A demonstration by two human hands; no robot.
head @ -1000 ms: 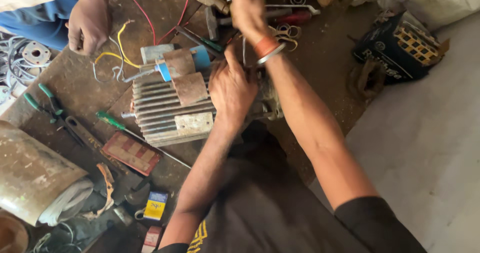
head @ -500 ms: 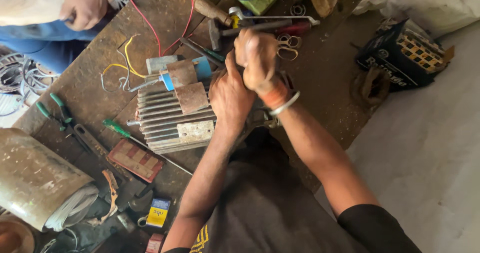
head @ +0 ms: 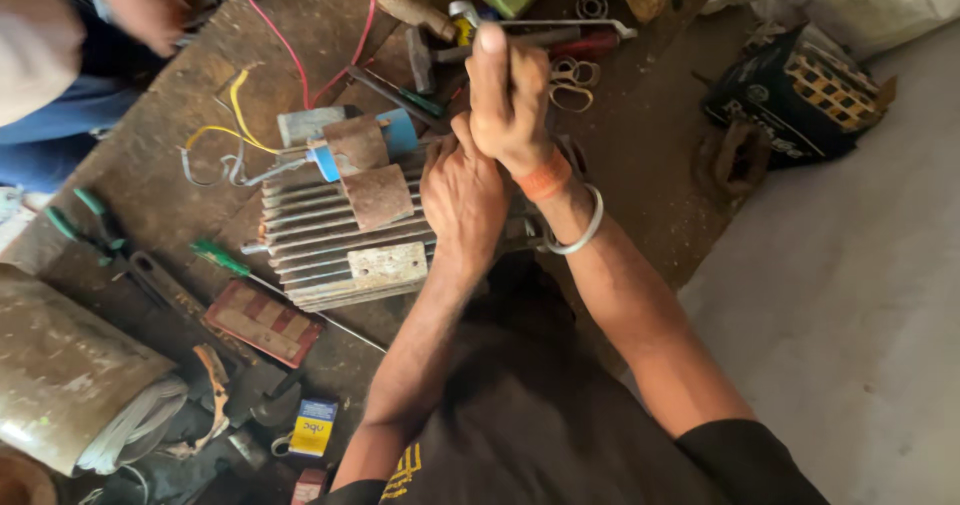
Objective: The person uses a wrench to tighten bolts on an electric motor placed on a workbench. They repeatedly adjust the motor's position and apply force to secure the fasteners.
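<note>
A grey finned electric motor (head: pixel 330 235) lies on a worn workbench (head: pixel 200 75), rusty plates and a blue part on its top. My left hand (head: pixel 465 195) curls over the motor's right end and grips it. My right hand (head: pixel 510 95) is a closed fist just above the left hand, thumb pointing up; I cannot tell whether it holds anything. An orange band and a metal bangle (head: pixel 585 227) sit on my right wrist.
Yellow wires (head: pixel 235 115) and red wires (head: pixel 290 55) run from the motor. A green-handled screwdriver (head: pixel 222 258), pliers (head: pixel 85 220), a red flat box (head: pixel 262 320) and a hammer (head: pixel 415 10) lie around it. Another person's hand (head: pixel 140 5) works at top left. A black crate (head: pixel 800 95) stands at the right.
My right fist has come down from high above the bench to just over my left hand. My left hand has stayed on the motor. The other person's hand shifted slightly.
</note>
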